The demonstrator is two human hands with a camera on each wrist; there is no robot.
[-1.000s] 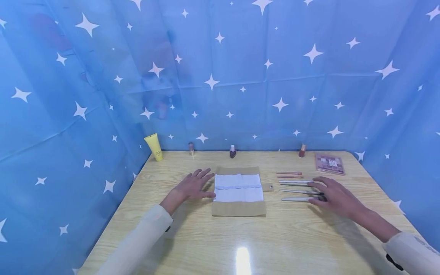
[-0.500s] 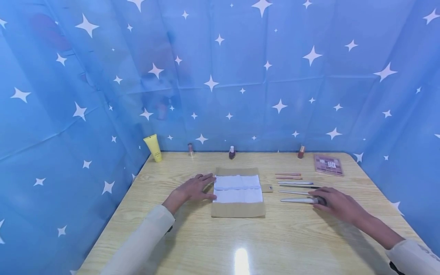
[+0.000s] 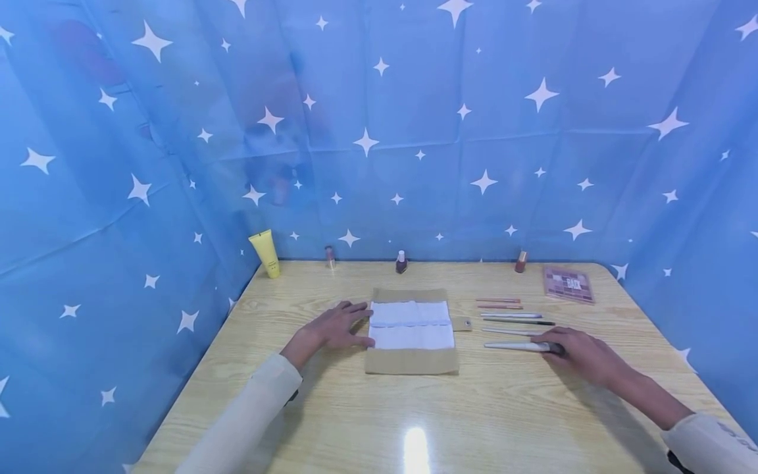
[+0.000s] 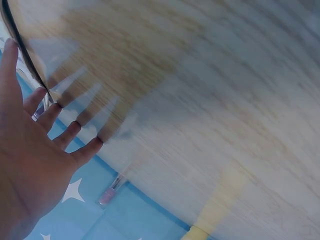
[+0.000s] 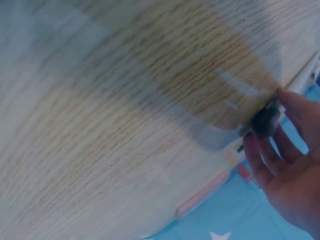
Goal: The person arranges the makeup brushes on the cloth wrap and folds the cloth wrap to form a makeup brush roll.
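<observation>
Right hand (image 3: 579, 355) has drawn in from over the row and now pinches the near brush (image 3: 516, 346) by its dark end, right side of table (image 3: 355, 421); likely secured, lift unclear. Other brushes (image 3: 514, 321) lie beyond. Left hand (image 3: 335, 328), fingers extended, touches the open roll's (image 3: 411, 361) left edge.

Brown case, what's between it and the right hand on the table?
In the head view: a short strap on the case, some bare table, then the pale handles of a thick brush and a thin brush, reaching to the right hand.
</observation>
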